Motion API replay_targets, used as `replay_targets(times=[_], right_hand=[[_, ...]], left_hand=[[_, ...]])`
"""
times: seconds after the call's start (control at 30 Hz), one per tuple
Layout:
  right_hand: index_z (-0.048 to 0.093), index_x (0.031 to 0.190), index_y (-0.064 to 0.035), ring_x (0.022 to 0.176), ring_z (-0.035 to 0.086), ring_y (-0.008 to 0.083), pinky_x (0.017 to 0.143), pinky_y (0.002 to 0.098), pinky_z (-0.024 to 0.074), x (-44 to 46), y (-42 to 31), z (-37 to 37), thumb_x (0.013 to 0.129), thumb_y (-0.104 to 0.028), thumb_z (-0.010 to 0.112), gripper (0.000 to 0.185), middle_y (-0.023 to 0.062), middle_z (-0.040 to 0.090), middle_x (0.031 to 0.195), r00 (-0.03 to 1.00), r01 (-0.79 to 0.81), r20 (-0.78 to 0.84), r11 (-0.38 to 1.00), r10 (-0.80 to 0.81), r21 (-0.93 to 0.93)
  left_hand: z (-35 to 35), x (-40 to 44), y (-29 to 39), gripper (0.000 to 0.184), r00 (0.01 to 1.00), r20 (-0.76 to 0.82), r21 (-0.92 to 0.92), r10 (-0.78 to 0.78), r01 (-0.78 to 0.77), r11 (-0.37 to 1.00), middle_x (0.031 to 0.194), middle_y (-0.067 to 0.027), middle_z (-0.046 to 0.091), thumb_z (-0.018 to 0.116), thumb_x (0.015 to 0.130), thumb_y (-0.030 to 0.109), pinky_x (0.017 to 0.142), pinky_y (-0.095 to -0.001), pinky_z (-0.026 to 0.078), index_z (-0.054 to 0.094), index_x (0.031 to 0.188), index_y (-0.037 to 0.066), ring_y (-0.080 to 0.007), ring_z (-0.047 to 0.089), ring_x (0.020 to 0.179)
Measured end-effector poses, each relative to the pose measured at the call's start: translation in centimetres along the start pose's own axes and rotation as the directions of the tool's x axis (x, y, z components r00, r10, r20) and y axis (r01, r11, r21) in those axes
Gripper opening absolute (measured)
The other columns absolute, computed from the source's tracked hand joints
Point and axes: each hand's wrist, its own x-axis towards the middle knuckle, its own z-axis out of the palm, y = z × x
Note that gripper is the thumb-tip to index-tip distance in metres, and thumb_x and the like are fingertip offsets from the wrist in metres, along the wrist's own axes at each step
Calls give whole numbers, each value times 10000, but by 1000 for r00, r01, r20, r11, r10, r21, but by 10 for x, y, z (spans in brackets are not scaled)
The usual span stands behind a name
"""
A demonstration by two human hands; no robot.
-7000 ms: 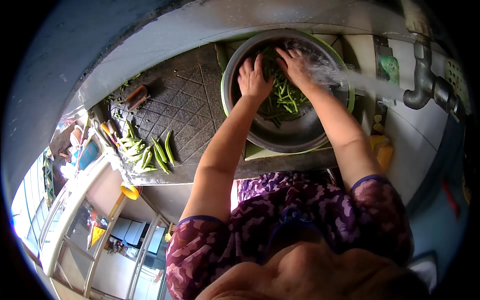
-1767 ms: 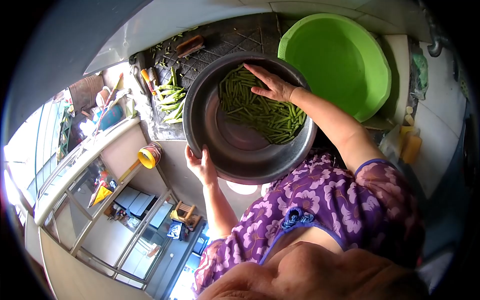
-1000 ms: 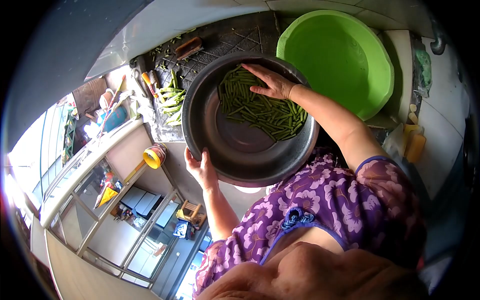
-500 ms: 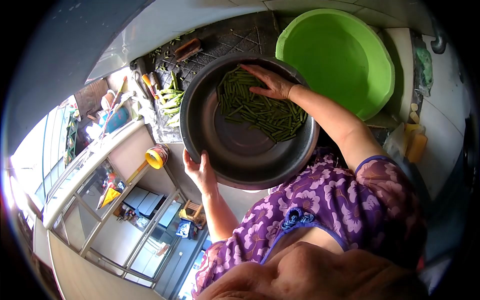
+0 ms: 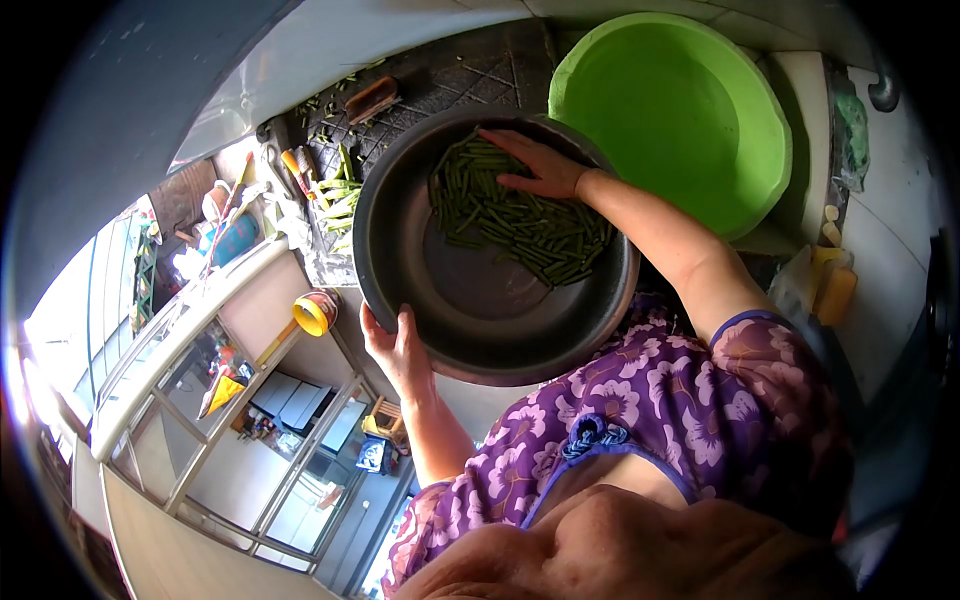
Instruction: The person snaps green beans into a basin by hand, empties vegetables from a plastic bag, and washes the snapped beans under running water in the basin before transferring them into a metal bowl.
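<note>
A wide dark metal basin (image 5: 470,275) is held tilted in front of my body. Cut green bean pieces (image 5: 525,235) lie heaped along its far and right side, and its lower left part shows bare metal. My left hand (image 5: 397,352) grips the near left rim, thumb and fingers on the edge. Inside the basin, my right hand (image 5: 540,167) lies on the beans near the far wall, fingers stretched out and holding nothing. A large green plastic tub (image 5: 670,125) stands beyond the basin to the right.
Bean scraps and a brown block (image 5: 373,100) lie on the dark counter (image 5: 490,70). Longer green pods (image 5: 342,210) sit left of the basin, near an orange-handled tool (image 5: 297,172). A yellow container (image 5: 314,314) is by the window frame. A yellow bottle (image 5: 832,295) stands at right.
The basin has shifted slightly left and tipped a little more toward me, with my left hand moving along on its rim. My right hand stays on the beans.
</note>
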Motion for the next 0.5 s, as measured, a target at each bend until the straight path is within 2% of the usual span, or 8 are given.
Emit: replay_targets(times=[0.07, 0.27, 0.37, 0.5], right_hand=[[167, 1482, -117, 1342, 292, 348, 1105, 427, 244, -1, -3, -1, 916, -314, 556, 714, 193, 286, 1454, 1000, -23, 15, 1000, 22, 18], [162, 1482, -111, 1332, 306, 354, 1098, 421, 252, 0, 2, 0, 917, -316, 553, 717, 197, 295, 1445, 1000, 19, -2, 1000, -19, 23], [174, 1476, -104, 1310, 338, 362, 1089, 414, 273, 0, 3, 1, 918, -369, 541, 718, 206, 317, 1428, 999, 27, -18, 999, -27, 23], [175, 1477, -102, 1309, 339, 358, 1087, 413, 271, 0, 5, 0, 918, -348, 542, 712, 205, 321, 1424, 999, 35, -27, 999, -34, 30]], left_hand=[[0, -1, 1, 388, 1000, 6, -4, -4, 4, 1000, 1092, -92, 602, 555, 841, -64, 897, -278, 436, 482, 1221, -36, -173, 578, 967], [4, -3, 8, 379, 1000, 5, -16, -2, 3, 1000, 1092, -96, 603, 551, 846, -66, 885, -273, 445, 486, 1219, -32, -169, 582, 959], [7, -5, 12, 380, 1000, 1, 9, -6, 6, 1000, 1092, -99, 603, 549, 849, -65, 882, -272, 448, 483, 1222, -32, -170, 583, 961], [9, -6, 15, 379, 1000, 3, -10, -11, 11, 1000, 1089, -98, 605, 551, 855, -60, 881, -273, 451, 479, 1226, -30, -171, 585, 959]])
